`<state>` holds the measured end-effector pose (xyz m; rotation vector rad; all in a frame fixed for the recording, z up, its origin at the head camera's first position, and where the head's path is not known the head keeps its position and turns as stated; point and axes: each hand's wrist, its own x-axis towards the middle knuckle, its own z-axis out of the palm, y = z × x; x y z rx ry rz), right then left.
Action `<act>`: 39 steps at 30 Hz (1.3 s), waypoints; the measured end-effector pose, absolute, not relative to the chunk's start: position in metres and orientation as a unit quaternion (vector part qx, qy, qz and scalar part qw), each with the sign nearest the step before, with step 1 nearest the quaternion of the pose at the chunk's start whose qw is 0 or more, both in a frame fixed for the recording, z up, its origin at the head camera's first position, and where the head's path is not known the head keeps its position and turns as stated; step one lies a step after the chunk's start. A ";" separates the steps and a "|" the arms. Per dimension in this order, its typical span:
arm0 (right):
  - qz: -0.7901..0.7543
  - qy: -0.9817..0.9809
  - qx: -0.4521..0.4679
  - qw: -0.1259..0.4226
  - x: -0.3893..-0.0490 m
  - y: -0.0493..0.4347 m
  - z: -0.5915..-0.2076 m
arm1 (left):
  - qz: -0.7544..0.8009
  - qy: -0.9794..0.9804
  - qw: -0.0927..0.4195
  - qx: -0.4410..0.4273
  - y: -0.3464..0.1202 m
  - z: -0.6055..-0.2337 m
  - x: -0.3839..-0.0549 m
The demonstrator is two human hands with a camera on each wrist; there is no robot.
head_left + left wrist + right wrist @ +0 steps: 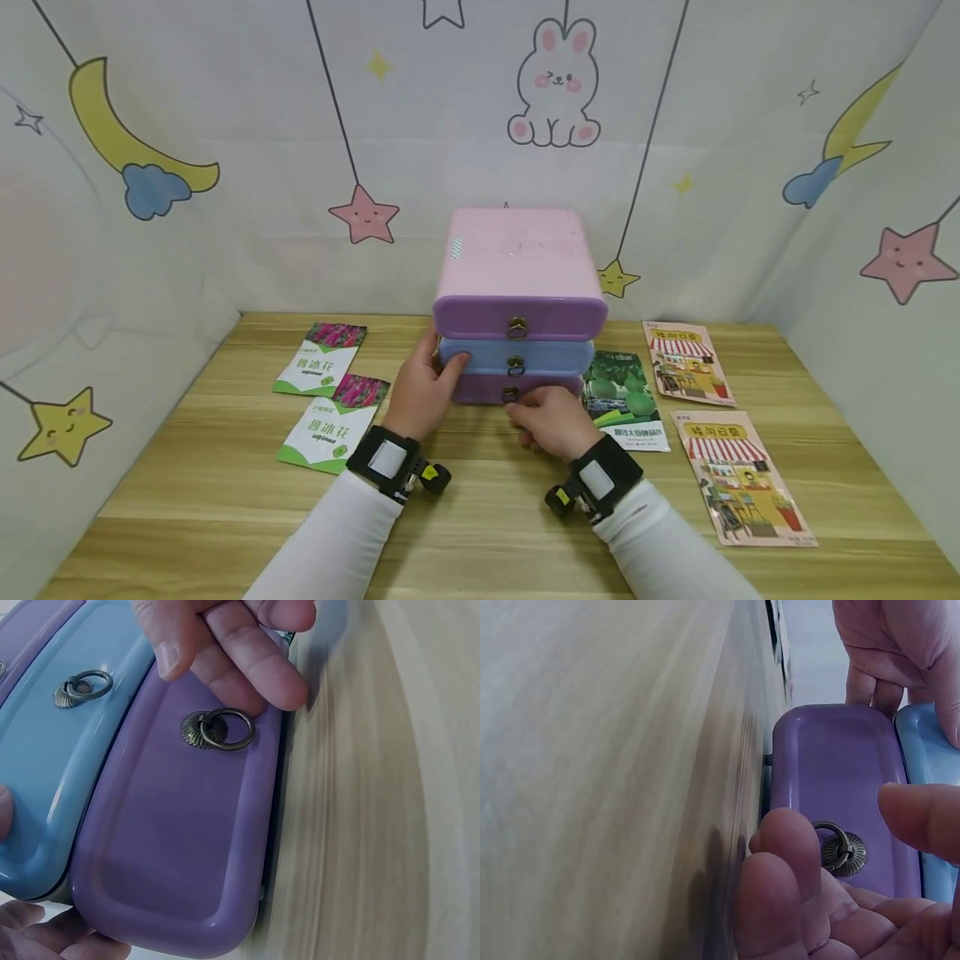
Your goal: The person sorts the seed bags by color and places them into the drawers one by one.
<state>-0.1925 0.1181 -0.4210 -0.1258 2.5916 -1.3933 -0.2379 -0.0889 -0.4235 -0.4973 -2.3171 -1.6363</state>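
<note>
A small three-tier drawer box (521, 258) with a pink top stands at the back of the table. Its top drawer (480, 318) is purple, the middle drawer (480, 357) blue, the bottom drawer (176, 832) purple; all look closed. My left hand (416, 387) grips the box's left side, thumb on the blue front and fingers behind the edge. At the bottom drawer, my right hand (555, 421) hovers with loosely bent fingers around the brass ring pull (236, 742). In the right wrist view, its thumb and fingertips (769, 892) stand apart, the ring not pinched.
Two seed packets with pink flowers (321, 358) lie left of the box. A green packet (622, 400) lies just right of it, and two pink packets with striped awnings (742, 479) lie farther right. A white patterned cloth (262, 167) hangs behind the wooden table (480, 517).
</note>
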 end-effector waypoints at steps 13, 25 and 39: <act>-0.436 0.897 -0.035 0.060 -0.196 0.114 -0.426 | -0.560 -0.798 0.141 -0.171 -0.088 -0.424 -0.237; -0.474 0.879 -0.003 0.058 -0.197 0.113 -0.428 | -0.555 -0.800 0.151 -0.172 -0.088 -0.426 -0.239; -0.496 0.866 0.011 0.063 -0.198 0.111 -0.428 | -0.555 -0.802 0.145 -0.168 -0.088 -0.423 -0.236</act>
